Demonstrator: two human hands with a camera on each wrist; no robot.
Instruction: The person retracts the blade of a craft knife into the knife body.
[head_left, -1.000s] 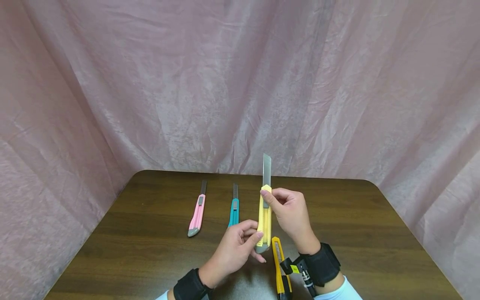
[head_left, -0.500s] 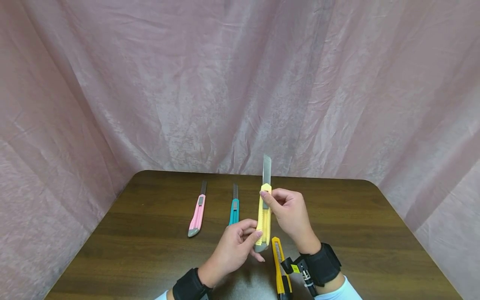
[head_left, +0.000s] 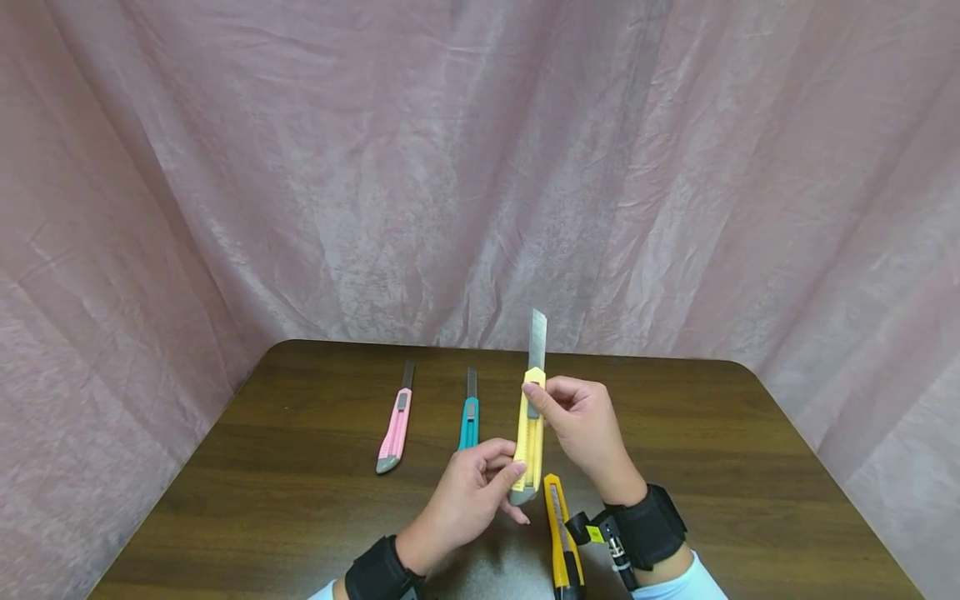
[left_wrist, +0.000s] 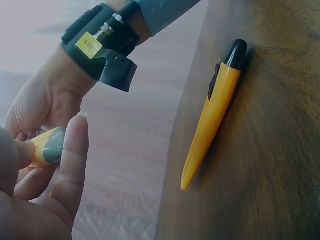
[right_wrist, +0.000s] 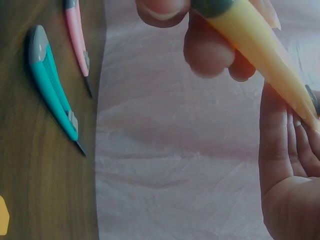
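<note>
Both hands hold a pale yellow utility knife (head_left: 529,442) above the table, its long blade (head_left: 537,340) out and pointing up and away. The left hand (head_left: 468,496) pinches the grey-capped bottom end between thumb and fingers. Near the blade end, the right hand (head_left: 588,429) grips the body, thumb in front by the grey slider. In the right wrist view the knife's yellow body (right_wrist: 260,55) slants between the two hands. Below the right hand an orange-yellow and black utility knife (head_left: 561,533) lies on the table, also seen whole in the left wrist view.
A pink utility knife (head_left: 395,429) and a teal utility knife (head_left: 468,422) lie on the brown wooden table (head_left: 285,467), both with blades out. The left hand hides the teal one's bottom end. A pink curtain (head_left: 450,167) hangs behind the table.
The pale yellow utility knife has shifted slightly to the right at its blade end, and the right hand has moved a little right with it. The knives on the table have stayed put.
</note>
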